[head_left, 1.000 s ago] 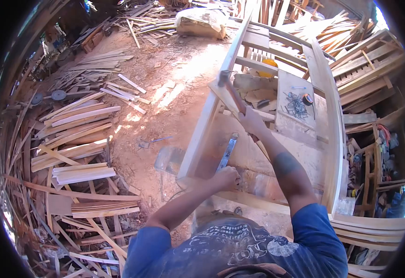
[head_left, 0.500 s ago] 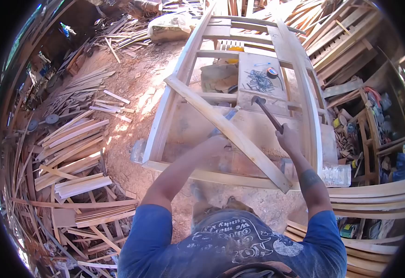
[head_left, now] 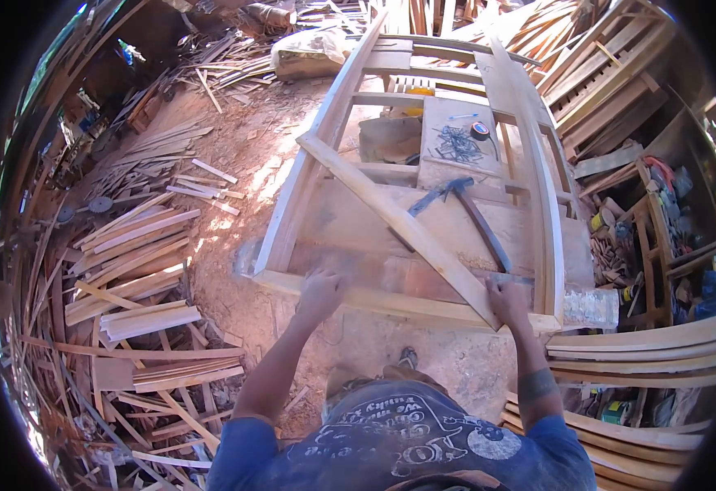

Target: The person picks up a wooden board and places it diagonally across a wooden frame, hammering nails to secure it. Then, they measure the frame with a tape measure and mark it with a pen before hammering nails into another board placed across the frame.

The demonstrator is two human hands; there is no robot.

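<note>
The long wooden plank (head_left: pixel 391 214) lies slanted across the big wooden frame (head_left: pixel 292 213); it looks stiff and hard, best held near both ends. The right hand (head_left: pixel 507 301) grips its near end; the left hand (head_left: pixel 320 292) rests flat on the frame; a hammer (head_left: pixel 479 219) lies beside.

White print on the person's blue shirt (head_left: pixel 411 434) is there, upside down and too blurred to read
</note>
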